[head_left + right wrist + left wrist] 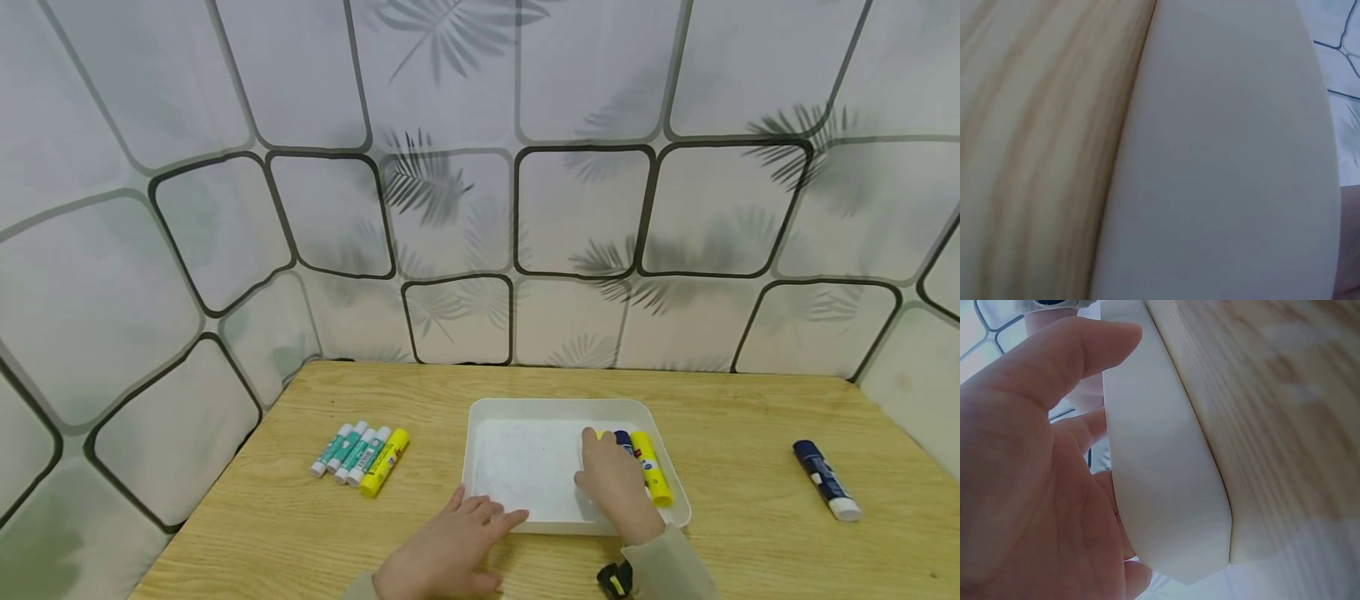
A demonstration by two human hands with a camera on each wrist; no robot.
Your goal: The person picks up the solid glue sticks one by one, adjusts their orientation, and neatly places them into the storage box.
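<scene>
A white tray (pixel 525 458) sits on the wooden table. Inside, along its right side, lie a yellow glue stick (pixel 651 471) and a navy glue stick (pixel 622 439), the navy one partly covered. My right hand (pixel 615 483) reaches over the tray with curled fingers and grips another yellow glue stick (pixel 598 433), mostly hidden beneath it. At the tray's front left, my left hand (pixel 457 542) has its fingers loosely spread. In the left wrist view, its fingers pass behind the tray wall (pixel 1154 456), while the thumb stays on the near side. The right wrist view barely catches the hand.
Left of the tray lie several green-and-white glue sticks (pixel 351 452) beside a yellow glue stick (pixel 385 463). A navy glue stick with a white end (pixel 827 481) lies far right. A patterned curtain (pixel 465 208) hangs behind the table (pixel 750 450).
</scene>
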